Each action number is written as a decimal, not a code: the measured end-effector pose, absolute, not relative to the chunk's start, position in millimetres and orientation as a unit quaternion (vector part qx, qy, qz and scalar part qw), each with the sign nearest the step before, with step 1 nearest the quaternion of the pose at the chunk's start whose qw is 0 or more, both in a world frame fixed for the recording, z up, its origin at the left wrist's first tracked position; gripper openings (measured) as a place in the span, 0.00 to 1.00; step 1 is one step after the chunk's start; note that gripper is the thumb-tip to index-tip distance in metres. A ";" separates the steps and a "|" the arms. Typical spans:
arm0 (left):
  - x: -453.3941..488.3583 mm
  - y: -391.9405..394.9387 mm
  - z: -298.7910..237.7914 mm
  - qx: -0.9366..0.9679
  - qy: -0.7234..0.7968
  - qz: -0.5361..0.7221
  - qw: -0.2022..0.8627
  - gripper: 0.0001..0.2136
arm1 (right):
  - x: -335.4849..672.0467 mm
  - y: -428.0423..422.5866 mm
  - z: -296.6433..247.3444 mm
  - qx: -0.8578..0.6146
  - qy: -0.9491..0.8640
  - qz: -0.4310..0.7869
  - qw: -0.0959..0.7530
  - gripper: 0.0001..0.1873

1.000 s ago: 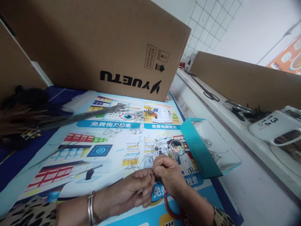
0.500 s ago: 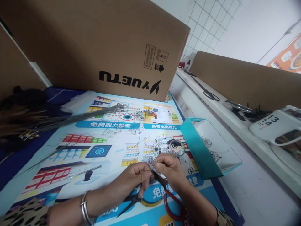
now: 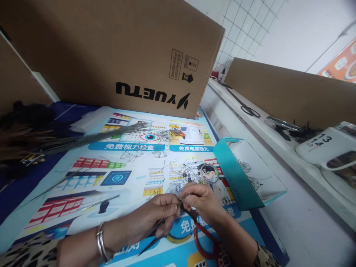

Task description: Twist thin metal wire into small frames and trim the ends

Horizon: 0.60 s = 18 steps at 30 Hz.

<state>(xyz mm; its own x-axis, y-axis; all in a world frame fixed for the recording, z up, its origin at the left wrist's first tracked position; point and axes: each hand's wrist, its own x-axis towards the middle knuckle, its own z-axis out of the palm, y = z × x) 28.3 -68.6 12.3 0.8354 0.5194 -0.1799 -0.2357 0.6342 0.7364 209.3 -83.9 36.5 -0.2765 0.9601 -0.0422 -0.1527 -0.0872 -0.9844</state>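
My left hand (image 3: 162, 212) and my right hand (image 3: 201, 202) meet over the printed table cover, thumbs and fingers pinched. Between their fingertips is a small dark piece of thin wire (image 3: 181, 203), mostly hidden by the fingers. Red-handled scissors (image 3: 206, 253) lie below my right hand, the blades running under the fingers. Beneath my left hand lies a tool with a yellow handle (image 3: 180, 239) and a dark pointed part; its middle is covered. Just beyond the hands are a tangle of thin wire pieces (image 3: 185, 174) and a round clear ring-shaped item (image 3: 209, 173).
A teal box (image 3: 236, 178) holding wire pieces stands at the right. Long wire strands (image 3: 94, 139) lie at the left. A large cardboard box (image 3: 111, 55) blocks the back. The right ledge (image 3: 267, 137) carries black scissors (image 3: 250, 112) and a white mug (image 3: 319, 146).
My fingertips have drawn closer together, and the thin strand that rose from my right fingers shows less. My left fingers have curled slightly. The scissors and the yellow-handled tool lie as before.
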 end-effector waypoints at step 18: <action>31.0 -65.1 14.7 0.522 0.248 0.207 0.790 0.12 | 211.7 -81.6 45.2 -0.469 -0.512 0.541 0.475 0.07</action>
<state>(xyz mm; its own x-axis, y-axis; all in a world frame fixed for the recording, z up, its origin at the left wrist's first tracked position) 31.0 -65.1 14.7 0.7916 0.5851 -0.1762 -0.0672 0.3699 0.9266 211.7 -81.6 45.2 -0.1096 0.9938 -0.0206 -0.0334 -0.0244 -0.9991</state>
